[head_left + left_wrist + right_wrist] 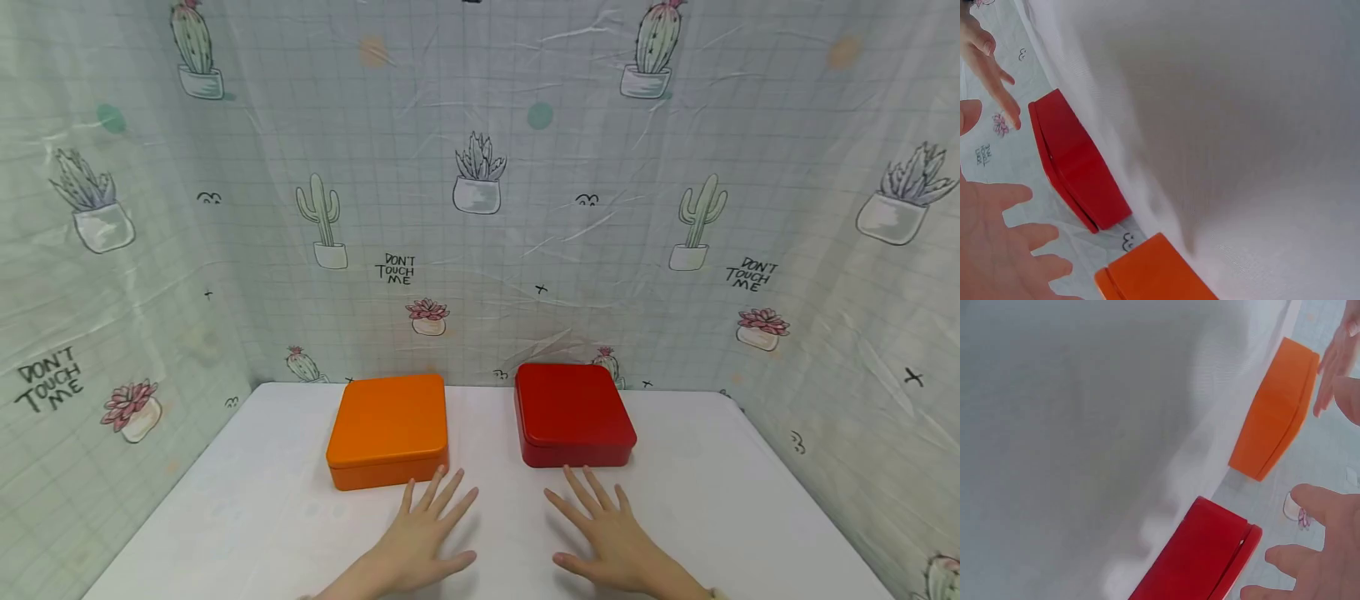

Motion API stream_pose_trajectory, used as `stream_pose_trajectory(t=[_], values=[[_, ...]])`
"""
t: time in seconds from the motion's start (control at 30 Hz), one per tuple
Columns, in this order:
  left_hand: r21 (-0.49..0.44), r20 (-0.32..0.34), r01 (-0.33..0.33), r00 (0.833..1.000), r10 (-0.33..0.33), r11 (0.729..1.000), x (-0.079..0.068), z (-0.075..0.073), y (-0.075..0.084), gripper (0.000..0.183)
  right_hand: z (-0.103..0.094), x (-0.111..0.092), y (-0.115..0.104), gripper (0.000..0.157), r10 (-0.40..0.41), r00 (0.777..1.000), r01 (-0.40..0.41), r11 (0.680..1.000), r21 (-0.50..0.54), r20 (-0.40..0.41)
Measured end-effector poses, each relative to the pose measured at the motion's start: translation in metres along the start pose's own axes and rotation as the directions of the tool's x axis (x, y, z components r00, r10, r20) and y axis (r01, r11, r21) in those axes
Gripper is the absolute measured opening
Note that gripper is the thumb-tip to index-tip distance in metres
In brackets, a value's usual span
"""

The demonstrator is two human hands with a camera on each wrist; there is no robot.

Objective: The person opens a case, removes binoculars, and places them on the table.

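Observation:
Both hands are spread palm down over the white table with nothing in them. In the head view my left hand has its fingertips near the front right corner of an orange box with its lid on. My right hand has its fingers fanned out just in front of a red box, also lidded. The left wrist view shows the red box and a corner of the orange box beyond the fingers. From the right wrist, the orange box appears behind the red box.
The white table ends at a wall sheet printed with cactus drawings, which rises behind and at both sides. The two boxes stand side by side at the back with a gap between them.

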State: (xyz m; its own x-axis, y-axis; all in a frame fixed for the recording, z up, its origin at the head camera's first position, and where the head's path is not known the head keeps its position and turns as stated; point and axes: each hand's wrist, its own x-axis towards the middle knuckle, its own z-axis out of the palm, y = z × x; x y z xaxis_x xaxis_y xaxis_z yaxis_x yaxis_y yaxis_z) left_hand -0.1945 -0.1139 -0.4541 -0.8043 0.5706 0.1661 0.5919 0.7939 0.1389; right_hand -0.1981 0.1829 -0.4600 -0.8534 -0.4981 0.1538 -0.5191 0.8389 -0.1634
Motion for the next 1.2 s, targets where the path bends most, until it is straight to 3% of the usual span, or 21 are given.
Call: stream_pose_trajectory(t=[0.63, 0.9, 1.2], values=[[-0.045, -0.104, 0.02, 0.994, -0.024, 0.999, -0.014, 0.001, -0.011, 0.063, -0.005, 0.012, -0.014, 0.068, 0.063, 0.998, -0.064, 0.993, 0.098, 0.017], [-0.111, -0.077, 0.068, 0.994, -0.077, 0.991, -0.017, -0.002, -0.015, 0.063, -0.002, 0.018, -0.017, 0.066, 0.059, 0.998, -0.058, 0.988, 0.141, 0.001], [-0.196, -0.203, 0.048, 0.975, -0.089, 0.979, -0.02, -0.007, -0.02, 0.061, -0.003, 0.029, -0.023, 0.066, 0.098, 0.995, -0.099, 0.968, 0.231, 0.016]])
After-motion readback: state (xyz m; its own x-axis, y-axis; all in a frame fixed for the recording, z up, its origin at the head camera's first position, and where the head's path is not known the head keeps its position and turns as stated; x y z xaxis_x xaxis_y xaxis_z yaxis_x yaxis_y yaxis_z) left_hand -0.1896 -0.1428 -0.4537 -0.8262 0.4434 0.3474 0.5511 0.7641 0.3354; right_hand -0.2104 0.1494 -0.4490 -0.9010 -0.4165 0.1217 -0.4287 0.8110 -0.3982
